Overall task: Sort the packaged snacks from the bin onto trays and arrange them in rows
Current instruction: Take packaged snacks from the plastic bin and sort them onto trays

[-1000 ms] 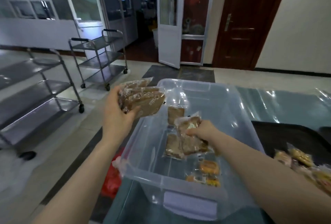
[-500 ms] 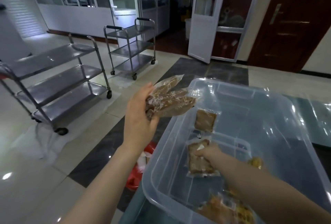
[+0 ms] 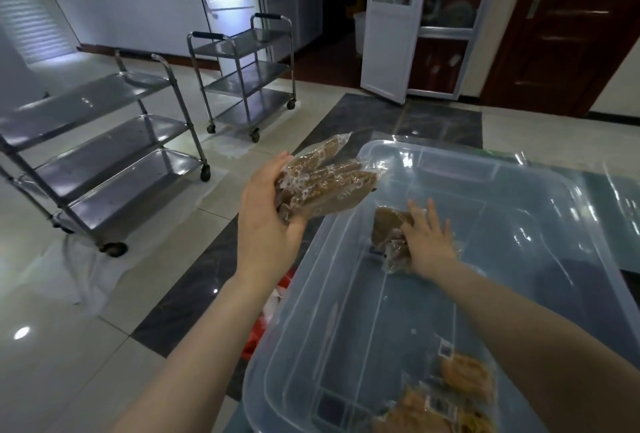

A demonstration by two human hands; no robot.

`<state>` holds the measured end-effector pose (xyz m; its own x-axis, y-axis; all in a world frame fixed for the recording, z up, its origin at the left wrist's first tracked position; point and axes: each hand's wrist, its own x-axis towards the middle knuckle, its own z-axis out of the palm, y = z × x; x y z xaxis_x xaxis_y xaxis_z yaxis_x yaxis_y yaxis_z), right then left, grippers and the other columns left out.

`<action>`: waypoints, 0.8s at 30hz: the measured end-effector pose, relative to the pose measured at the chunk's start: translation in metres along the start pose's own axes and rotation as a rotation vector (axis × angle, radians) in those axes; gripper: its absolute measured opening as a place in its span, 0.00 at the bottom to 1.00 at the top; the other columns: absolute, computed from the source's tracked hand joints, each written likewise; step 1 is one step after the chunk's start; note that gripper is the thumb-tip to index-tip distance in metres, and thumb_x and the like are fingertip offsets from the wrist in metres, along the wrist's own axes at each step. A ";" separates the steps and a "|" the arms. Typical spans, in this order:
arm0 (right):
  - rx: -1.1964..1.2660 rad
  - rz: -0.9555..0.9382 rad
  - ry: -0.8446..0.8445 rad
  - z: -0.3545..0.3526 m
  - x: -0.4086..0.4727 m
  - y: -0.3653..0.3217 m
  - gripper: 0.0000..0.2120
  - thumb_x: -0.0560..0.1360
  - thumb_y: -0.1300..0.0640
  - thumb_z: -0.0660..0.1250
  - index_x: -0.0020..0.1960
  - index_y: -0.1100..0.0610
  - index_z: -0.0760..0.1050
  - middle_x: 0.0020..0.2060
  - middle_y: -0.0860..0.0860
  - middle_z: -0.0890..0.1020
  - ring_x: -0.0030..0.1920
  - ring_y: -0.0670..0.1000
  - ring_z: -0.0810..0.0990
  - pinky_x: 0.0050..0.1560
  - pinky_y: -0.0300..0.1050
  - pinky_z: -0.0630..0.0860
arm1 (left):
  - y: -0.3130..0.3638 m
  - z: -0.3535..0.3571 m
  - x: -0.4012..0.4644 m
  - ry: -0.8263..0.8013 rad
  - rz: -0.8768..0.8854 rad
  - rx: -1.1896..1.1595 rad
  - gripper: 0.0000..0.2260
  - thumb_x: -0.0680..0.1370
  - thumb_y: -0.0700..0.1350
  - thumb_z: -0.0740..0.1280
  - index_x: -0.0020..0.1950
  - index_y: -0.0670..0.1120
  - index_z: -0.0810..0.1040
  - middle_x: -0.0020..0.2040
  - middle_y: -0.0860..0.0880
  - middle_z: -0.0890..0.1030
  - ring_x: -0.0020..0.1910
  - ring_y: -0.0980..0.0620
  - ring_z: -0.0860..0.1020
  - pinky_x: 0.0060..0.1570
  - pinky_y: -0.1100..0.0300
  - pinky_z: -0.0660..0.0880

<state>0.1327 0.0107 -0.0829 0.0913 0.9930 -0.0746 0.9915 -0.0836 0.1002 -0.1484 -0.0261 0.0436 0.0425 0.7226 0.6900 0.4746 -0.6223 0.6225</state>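
Nearest, at five o'clock inside the clear plastic storage bin (image 3: pixel 540 197): a cluster of orange-yellow snacks in clear wrappers (image 3: pixel 446 398), lying loose on the bin floor. Further in, toward one o'clock: the right hand (image 3: pixel 431 240), fingers spread and nearly straight, pressed flat over two flat brown snack packets in clear film (image 3: pixel 389 228) resting on the bin floor; no closed grip yet, by the look of it. At eleven o'clock, raised just outside the bin's left rim: the left hand (image 3: pixel 268 221), fingers and thumb curled round a fanned stack of brown vacuum-sealed snack packets (image 3: pixel 323 186), held clear of the bin. Below the left forearm, at seven o'clock beside the bin: a scrap of red plastic bag (image 3: pixel 254 339) on the floor. Beyond, from nine to eleven o'clock: two three-tier stainless steel trolleys (image 3: pixel 114 158) on a pale tiled floor. Farthest, at twelve to one o'clock: a white-framed glass door (image 3: pixel 394 20) ajar and a dark wooden door (image 3: pixel 568 23). No trays in view.

Likely handling: light, thin, fairly stiff slabs in slick, crinkly film, apt to slide against one another in a stack; contents probably brittle. Best taken by pinching across the flat faces or by a sealed edge, without hard squeezing.
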 end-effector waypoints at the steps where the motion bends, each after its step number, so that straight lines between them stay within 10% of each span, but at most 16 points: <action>1: -0.009 -0.013 0.011 0.002 -0.003 0.000 0.27 0.70 0.61 0.71 0.66 0.53 0.66 0.75 0.56 0.51 0.75 0.64 0.48 0.72 0.64 0.54 | 0.000 0.000 0.000 -0.003 -0.001 0.001 0.31 0.71 0.40 0.73 0.69 0.55 0.64 0.63 0.54 0.72 0.61 0.53 0.72 0.61 0.48 0.71; 4: -0.039 -0.038 0.069 0.001 -0.019 0.000 0.27 0.72 0.60 0.69 0.68 0.53 0.66 0.63 0.56 0.65 0.63 0.60 0.65 0.64 0.54 0.68 | 0.000 0.000 0.001 0.001 -0.019 -0.017 0.29 0.71 0.39 0.73 0.68 0.53 0.65 0.63 0.51 0.73 0.61 0.52 0.72 0.61 0.49 0.71; 15: -0.035 -0.014 0.281 -0.087 -0.100 0.032 0.26 0.72 0.59 0.71 0.67 0.52 0.68 0.73 0.57 0.59 0.68 0.61 0.64 0.65 0.56 0.68 | 0.047 -0.009 -0.005 -0.063 0.020 -0.174 0.27 0.70 0.39 0.74 0.66 0.47 0.70 0.59 0.49 0.76 0.59 0.48 0.74 0.57 0.43 0.72; 24: 0.301 0.182 0.730 -0.143 -0.228 0.064 0.28 0.66 0.45 0.76 0.60 0.55 0.74 0.57 0.55 0.74 0.55 0.56 0.72 0.56 0.51 0.72 | 0.125 0.008 -0.009 -0.146 0.111 -0.473 0.26 0.70 0.43 0.74 0.63 0.57 0.68 0.55 0.61 0.74 0.57 0.61 0.74 0.58 0.61 0.72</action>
<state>0.1624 -0.2090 0.0828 0.2731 0.7569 0.5938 0.9589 -0.1651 -0.2306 -0.0823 -0.1081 0.1123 0.2087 0.6580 0.7235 0.0117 -0.7415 0.6709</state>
